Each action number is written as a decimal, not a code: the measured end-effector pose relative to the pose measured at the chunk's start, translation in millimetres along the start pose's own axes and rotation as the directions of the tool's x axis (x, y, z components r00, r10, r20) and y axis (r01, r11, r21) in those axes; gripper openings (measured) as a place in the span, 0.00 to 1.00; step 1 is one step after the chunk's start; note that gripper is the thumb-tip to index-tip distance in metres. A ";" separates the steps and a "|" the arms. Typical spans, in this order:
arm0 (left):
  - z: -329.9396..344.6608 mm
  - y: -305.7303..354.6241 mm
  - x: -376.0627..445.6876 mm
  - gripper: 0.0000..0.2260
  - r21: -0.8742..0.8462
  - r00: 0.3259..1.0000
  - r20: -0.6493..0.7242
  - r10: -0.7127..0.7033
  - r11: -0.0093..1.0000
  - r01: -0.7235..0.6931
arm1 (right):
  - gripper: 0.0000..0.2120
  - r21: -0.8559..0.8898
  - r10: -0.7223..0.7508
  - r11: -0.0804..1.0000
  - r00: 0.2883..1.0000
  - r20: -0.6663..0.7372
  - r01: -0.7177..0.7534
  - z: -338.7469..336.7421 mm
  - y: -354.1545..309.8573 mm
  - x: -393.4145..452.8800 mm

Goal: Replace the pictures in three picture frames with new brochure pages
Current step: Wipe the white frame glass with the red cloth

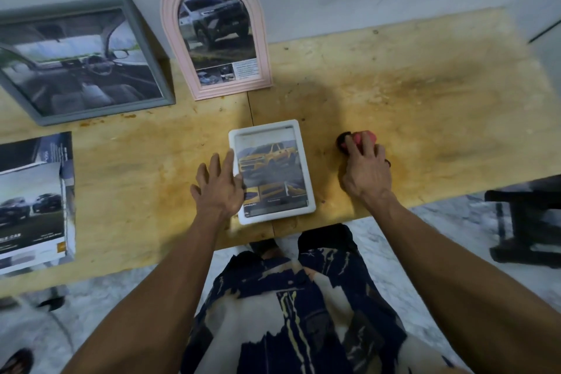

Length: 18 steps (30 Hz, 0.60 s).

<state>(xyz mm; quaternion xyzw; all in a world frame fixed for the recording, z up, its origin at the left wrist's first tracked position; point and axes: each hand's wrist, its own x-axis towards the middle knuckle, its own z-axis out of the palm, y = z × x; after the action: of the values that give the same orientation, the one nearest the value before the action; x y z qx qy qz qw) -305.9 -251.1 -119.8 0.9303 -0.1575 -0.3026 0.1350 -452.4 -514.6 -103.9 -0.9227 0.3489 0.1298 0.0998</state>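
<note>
White frame (306,167) lies flat at table centre, yellow-truck page inside. Left hand (217,187), fingers straight, touches its 9 o'clock edge. Right hand (365,165), at 3 o'clock, grips a red-black object (349,139). Brochure stack (32,200) at 9 o'clock; print illegible.

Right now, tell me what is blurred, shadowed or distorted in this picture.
Head view: wide-angle bending curves the table edges and tilts the grey frame; a soft shadow falls on the wood above the white frame; the brochure stack and both hands, left and right, are slightly motion-blurred; small print is unreadable; the pink arched frame shows faint glare.
</note>
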 end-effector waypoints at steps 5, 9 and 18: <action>-0.8 -1.4 -1.9 0.26 0.005 0.999 -0.032 0.016 1.000 -0.016 | 0.32 -0.013 -0.009 1.000 0.998 0.068 0.010 8.1 6.6 -1.4; 0.4 -0.2 -6.5 0.26 -0.033 0.996 -0.091 -0.005 0.999 0.002 | 0.31 -0.045 0.018 0.999 0.998 -0.065 -0.021 1.0 -2.0 -4.6; 8.0 1.2 -21.5 0.19 -0.262 0.977 -0.144 -0.156 0.958 0.115 | 0.15 0.592 0.044 0.790 0.977 0.209 -0.162 19.6 -71.4 -22.2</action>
<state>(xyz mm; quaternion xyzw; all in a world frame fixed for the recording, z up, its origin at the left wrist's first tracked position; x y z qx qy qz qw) -327.4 -245.4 -114.4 0.9359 -0.0418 -0.2513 0.2434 -424.0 -443.0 -108.8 -0.8057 0.4114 0.1012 0.4141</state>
